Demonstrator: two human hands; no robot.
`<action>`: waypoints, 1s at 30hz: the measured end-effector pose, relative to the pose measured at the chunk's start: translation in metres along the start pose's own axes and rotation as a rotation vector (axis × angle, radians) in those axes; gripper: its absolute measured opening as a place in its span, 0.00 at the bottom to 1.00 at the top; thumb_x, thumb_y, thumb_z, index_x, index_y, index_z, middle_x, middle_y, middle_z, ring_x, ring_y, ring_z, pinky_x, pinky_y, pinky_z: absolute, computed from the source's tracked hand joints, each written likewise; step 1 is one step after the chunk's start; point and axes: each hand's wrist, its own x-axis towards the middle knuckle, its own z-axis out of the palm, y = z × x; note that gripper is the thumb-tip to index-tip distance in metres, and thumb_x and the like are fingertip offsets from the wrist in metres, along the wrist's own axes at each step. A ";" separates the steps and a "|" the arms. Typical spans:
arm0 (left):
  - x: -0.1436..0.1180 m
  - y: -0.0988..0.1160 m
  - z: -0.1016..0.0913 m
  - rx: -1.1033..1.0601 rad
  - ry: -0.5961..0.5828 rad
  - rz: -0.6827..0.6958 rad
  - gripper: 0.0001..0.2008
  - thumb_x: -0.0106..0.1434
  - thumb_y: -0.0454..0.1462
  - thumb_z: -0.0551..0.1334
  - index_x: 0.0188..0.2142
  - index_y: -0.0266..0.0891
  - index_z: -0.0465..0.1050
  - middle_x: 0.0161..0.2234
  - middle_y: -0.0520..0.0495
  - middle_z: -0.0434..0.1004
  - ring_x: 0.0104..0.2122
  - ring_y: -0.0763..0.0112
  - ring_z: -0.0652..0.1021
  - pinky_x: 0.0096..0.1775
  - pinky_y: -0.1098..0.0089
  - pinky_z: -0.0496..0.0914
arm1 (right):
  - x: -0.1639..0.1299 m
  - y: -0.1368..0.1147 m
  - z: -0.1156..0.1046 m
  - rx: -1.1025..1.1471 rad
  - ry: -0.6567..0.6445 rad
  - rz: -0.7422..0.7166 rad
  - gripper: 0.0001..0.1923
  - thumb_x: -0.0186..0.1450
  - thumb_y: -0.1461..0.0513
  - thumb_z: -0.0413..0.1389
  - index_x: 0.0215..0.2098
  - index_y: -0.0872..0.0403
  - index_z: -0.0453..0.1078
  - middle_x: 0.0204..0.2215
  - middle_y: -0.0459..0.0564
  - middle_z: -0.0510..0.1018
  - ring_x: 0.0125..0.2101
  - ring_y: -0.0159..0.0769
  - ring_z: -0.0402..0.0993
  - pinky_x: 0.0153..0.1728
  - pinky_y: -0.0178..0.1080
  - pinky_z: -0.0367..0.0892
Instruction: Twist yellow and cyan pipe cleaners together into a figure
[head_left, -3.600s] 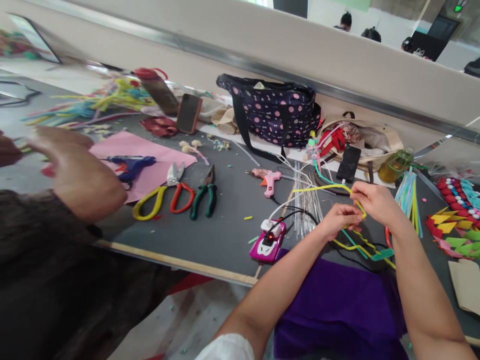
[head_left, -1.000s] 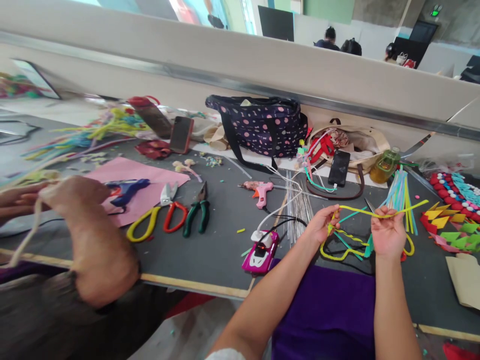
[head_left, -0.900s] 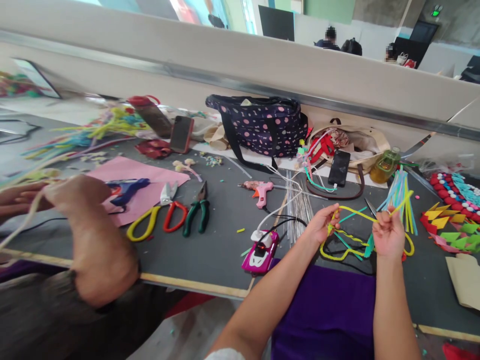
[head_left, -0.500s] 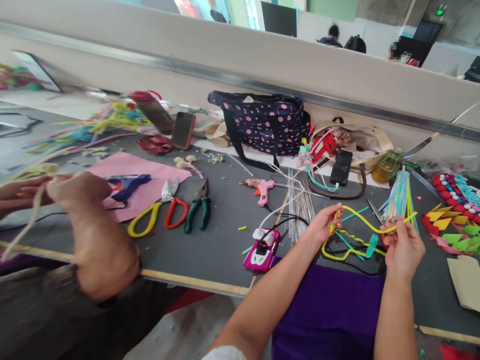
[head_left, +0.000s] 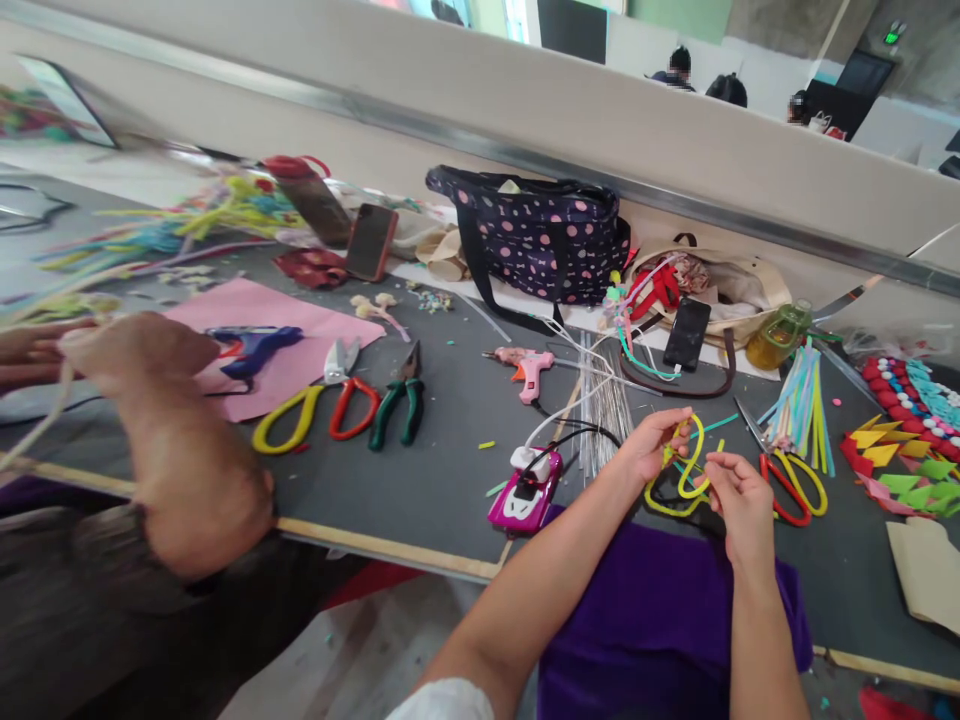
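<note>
Between my hands a yellow pipe cleaner [head_left: 698, 462] bends into a tight curve. My left hand [head_left: 654, 447] pinches one part of it at the fingertips, where more yellow stem loops below. My right hand [head_left: 740, 500] is closed on the other end, a short tip sticking up past the fingers. Behind the right hand lie scissors [head_left: 786, 490] with red and yellow handles, partly covered by it. Under my forearms a purple cloth [head_left: 637, 610] hangs over the table edge.
To the left, a co-worker's hand [head_left: 142, 350] holds a pale stem. A pink glue gun [head_left: 529, 372], a magenta power strip [head_left: 525, 505], green-handled pliers [head_left: 397, 405] and thin wires [head_left: 600, 430] lie nearby. A dark patterned bag [head_left: 540, 240] and oil bottle [head_left: 778, 335] stand behind.
My right hand has moved left, close to my left hand. The yellow pipe cleaner, stretched in a long wave before, is now bent sharply. The scissors behind are more exposed.
</note>
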 end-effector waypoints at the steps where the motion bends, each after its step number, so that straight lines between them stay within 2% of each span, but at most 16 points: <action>1: 0.000 0.000 0.000 0.010 -0.004 0.007 0.13 0.52 0.37 0.69 0.24 0.34 0.65 0.19 0.56 0.63 0.15 0.84 0.60 0.18 0.79 0.60 | 0.004 0.001 -0.001 -0.025 -0.044 0.004 0.19 0.54 0.51 0.64 0.36 0.56 0.71 0.20 0.46 0.77 0.12 0.24 0.59 0.13 0.29 0.53; 4: 0.000 -0.001 0.000 0.035 -0.024 0.030 0.13 0.51 0.38 0.70 0.23 0.35 0.65 0.19 0.55 0.63 0.16 0.83 0.62 0.18 0.79 0.59 | 0.016 0.001 -0.005 -0.136 -0.068 -0.034 0.19 0.57 0.49 0.60 0.37 0.55 0.69 0.22 0.46 0.77 0.10 0.24 0.57 0.13 0.30 0.50; 10: 0.001 -0.001 -0.001 0.073 -0.034 0.051 0.14 0.49 0.39 0.71 0.23 0.35 0.66 0.19 0.56 0.64 0.14 0.85 0.60 0.18 0.78 0.59 | 0.031 -0.011 -0.014 -0.735 0.274 -0.407 0.20 0.60 0.50 0.58 0.45 0.53 0.69 0.22 0.46 0.76 0.22 0.37 0.69 0.23 0.36 0.56; 12: 0.001 -0.001 0.000 0.073 -0.037 0.053 0.14 0.49 0.39 0.71 0.23 0.34 0.67 0.19 0.56 0.64 0.14 0.86 0.59 0.18 0.78 0.59 | 0.038 -0.015 -0.019 -0.848 0.299 -0.445 0.23 0.60 0.50 0.57 0.49 0.53 0.69 0.23 0.46 0.75 0.24 0.38 0.69 0.26 0.37 0.56; 13: 0.000 -0.001 0.000 0.072 -0.036 0.054 0.14 0.49 0.39 0.71 0.24 0.34 0.67 0.19 0.56 0.64 0.14 0.86 0.59 0.18 0.78 0.59 | 0.041 -0.017 -0.022 -0.860 0.271 -0.439 0.24 0.60 0.49 0.57 0.49 0.54 0.70 0.24 0.47 0.76 0.25 0.38 0.69 0.27 0.37 0.57; 17: 0.000 -0.001 0.000 0.072 -0.030 0.058 0.14 0.48 0.38 0.71 0.24 0.34 0.68 0.19 0.56 0.65 0.14 0.86 0.59 0.18 0.78 0.59 | 0.056 -0.021 -0.037 -0.685 -0.045 -0.331 0.22 0.63 0.46 0.52 0.38 0.54 0.76 0.30 0.51 0.79 0.31 0.39 0.72 0.33 0.38 0.63; 19: 0.000 -0.001 0.000 0.077 -0.017 0.060 0.14 0.48 0.38 0.71 0.25 0.34 0.68 0.19 0.56 0.65 0.14 0.86 0.59 0.18 0.78 0.59 | 0.064 -0.022 -0.040 -0.593 -0.115 -0.286 0.22 0.63 0.46 0.52 0.34 0.55 0.76 0.30 0.50 0.79 0.32 0.39 0.72 0.34 0.38 0.64; 25: 0.000 -0.001 0.000 0.096 0.005 0.070 0.15 0.46 0.39 0.72 0.25 0.34 0.68 0.19 0.57 0.65 0.14 0.86 0.59 0.18 0.78 0.58 | 0.090 -0.026 -0.035 -0.573 -0.021 -0.284 0.18 0.58 0.48 0.58 0.26 0.55 0.73 0.18 0.43 0.71 0.20 0.30 0.62 0.22 0.33 0.56; 27: 0.000 -0.001 0.001 0.106 0.007 0.078 0.14 0.46 0.39 0.72 0.25 0.34 0.69 0.18 0.57 0.65 0.13 0.86 0.59 0.18 0.77 0.59 | 0.099 -0.029 -0.032 -0.544 0.037 -0.277 0.18 0.57 0.48 0.58 0.26 0.56 0.72 0.17 0.43 0.72 0.17 0.28 0.60 0.19 0.33 0.54; 30: -0.002 -0.001 0.003 0.116 0.008 0.092 0.14 0.46 0.38 0.72 0.25 0.34 0.69 0.18 0.57 0.65 0.13 0.86 0.60 0.18 0.77 0.59 | 0.112 -0.033 -0.032 -0.350 0.143 -0.233 0.18 0.57 0.48 0.58 0.29 0.55 0.69 0.20 0.45 0.75 0.12 0.26 0.60 0.14 0.31 0.53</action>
